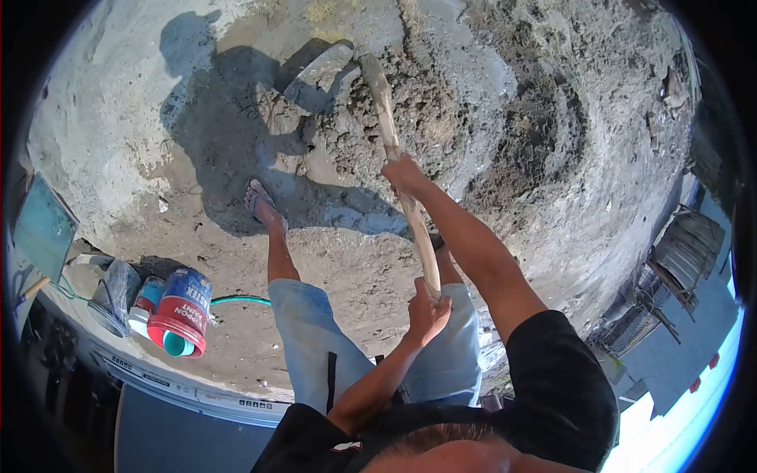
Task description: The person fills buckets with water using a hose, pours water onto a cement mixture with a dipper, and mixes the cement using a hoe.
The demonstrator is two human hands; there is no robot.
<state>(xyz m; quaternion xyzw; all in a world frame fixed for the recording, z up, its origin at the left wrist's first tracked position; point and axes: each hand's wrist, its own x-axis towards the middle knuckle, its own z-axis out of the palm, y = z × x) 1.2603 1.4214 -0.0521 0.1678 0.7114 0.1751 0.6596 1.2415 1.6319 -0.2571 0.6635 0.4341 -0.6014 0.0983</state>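
Note:
A long wooden handle [412,217] runs from near my shorts up to a metal hoe-like blade [319,77], which rests at the edge of a wet, lumpy grey-brown mix [422,110]. My right hand [404,176] is closed round the middle of the handle. Lower down, close to the shorts, my left hand [430,315] grips the handle's end. Some of the mix lies against the blade, whose lower edge is partly hidden.
My sandalled foot [260,201] stands left of the mix. At the lower left are a red and blue paint bucket [183,303], a green hose [240,299] and a greenish board [45,229]. Scrap sheets and wood [686,248] lie at the right.

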